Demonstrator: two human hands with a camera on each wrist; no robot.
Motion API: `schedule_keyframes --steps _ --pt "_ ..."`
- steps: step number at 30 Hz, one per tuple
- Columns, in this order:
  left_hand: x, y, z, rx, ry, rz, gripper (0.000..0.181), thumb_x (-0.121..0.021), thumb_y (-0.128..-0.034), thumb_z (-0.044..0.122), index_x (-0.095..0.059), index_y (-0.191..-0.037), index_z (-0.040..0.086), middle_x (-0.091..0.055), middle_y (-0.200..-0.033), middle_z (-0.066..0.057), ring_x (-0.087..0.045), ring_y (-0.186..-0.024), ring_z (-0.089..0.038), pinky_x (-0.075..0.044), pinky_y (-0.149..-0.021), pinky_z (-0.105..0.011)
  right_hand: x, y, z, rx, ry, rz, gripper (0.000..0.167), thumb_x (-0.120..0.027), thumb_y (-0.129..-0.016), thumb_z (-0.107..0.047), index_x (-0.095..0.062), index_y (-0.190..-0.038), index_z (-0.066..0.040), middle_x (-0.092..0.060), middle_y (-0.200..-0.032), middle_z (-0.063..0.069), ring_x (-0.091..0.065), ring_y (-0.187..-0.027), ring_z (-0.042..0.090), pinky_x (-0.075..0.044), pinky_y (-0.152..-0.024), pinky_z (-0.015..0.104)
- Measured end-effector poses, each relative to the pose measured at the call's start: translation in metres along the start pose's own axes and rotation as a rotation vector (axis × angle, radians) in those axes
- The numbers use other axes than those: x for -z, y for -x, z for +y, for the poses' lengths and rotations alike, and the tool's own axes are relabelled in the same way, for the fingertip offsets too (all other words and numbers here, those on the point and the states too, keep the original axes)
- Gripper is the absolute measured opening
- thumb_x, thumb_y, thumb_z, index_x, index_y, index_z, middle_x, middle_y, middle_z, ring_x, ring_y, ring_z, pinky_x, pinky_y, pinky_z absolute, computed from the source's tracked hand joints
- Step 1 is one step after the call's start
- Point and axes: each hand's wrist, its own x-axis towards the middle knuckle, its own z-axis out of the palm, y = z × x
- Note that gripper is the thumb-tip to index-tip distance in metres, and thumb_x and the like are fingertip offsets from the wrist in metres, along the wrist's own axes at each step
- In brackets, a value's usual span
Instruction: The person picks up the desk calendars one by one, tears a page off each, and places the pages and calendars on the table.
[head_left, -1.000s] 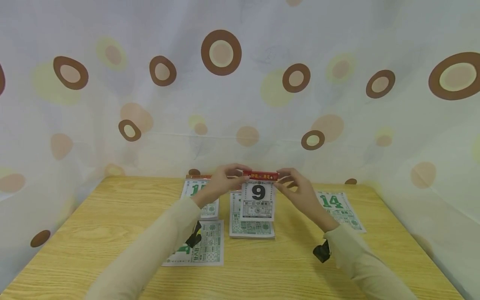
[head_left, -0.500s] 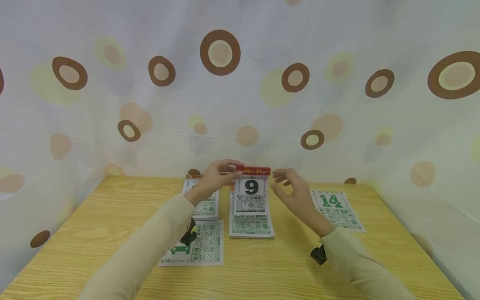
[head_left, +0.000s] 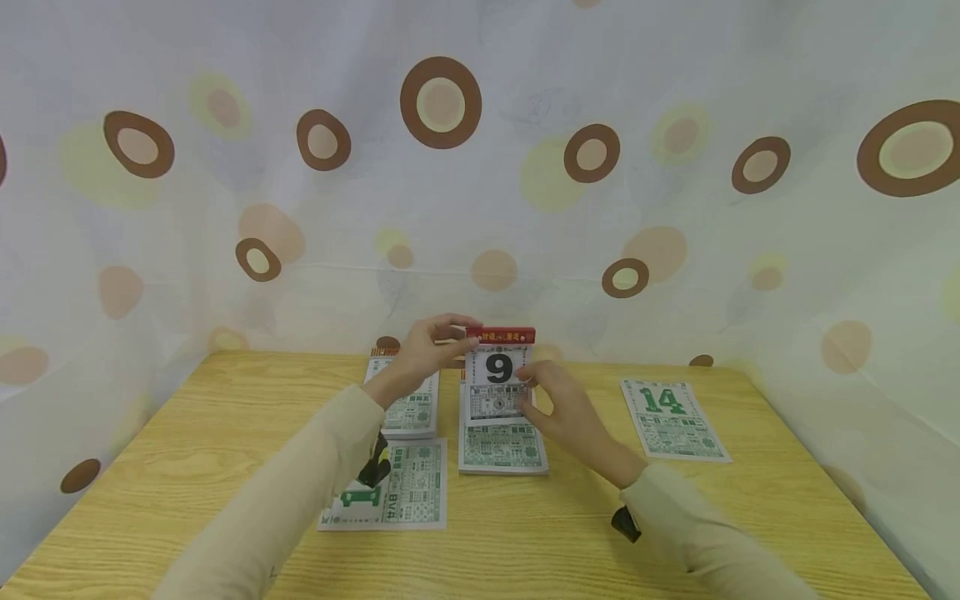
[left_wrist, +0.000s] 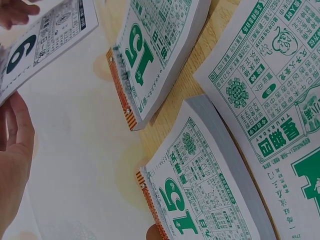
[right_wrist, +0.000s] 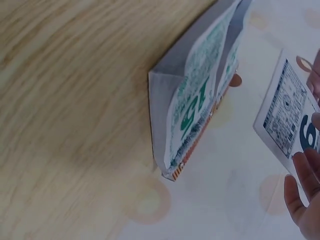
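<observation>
My left hand (head_left: 431, 358) pinches the red header strip (head_left: 501, 335) of a small tear-off calendar (head_left: 495, 392), held up above the table with a black 9 facing me. At its right edge is my right hand (head_left: 566, 412), fingers spread in front of the page; the right wrist view shows these fingers (right_wrist: 306, 172) loosely bent, and contact with the paper is unclear. Behind the small calendar, a thicker calendar block (head_left: 502, 450) with green print lies partly hidden. Another green block (head_left: 416, 412), showing 15 in the left wrist view, lies to its left.
A loose green sheet numbered 14 (head_left: 671, 425) lies at the right of the wooden table (head_left: 570, 542). Another green sheet (head_left: 412, 492) lies front left, turned sideways, partly under my left forearm. A spotted cloth (head_left: 495, 208) hangs behind the table.
The small calendar has shifted left and slightly up with my left hand. My right hand has let go of the header's right end and come down beside the page.
</observation>
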Motion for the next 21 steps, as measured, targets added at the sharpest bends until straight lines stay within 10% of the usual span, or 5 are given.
schedule_keyframes --steps 21 --pt "0.001 -0.002 0.007 0.003 0.029 0.007 0.033 -0.062 -0.0874 0.018 -0.057 -0.119 0.012 -0.057 -0.111 -0.013 -0.060 -0.098 -0.022 -0.053 -0.083 -0.037 -0.025 0.007 -0.006 0.127 0.288 0.024 0.043 -0.084 -0.063 -0.022 -0.061 -0.098 -0.009 -0.058 -0.101 0.003 -0.055 -0.090 0.019 -0.046 -0.074 0.032"
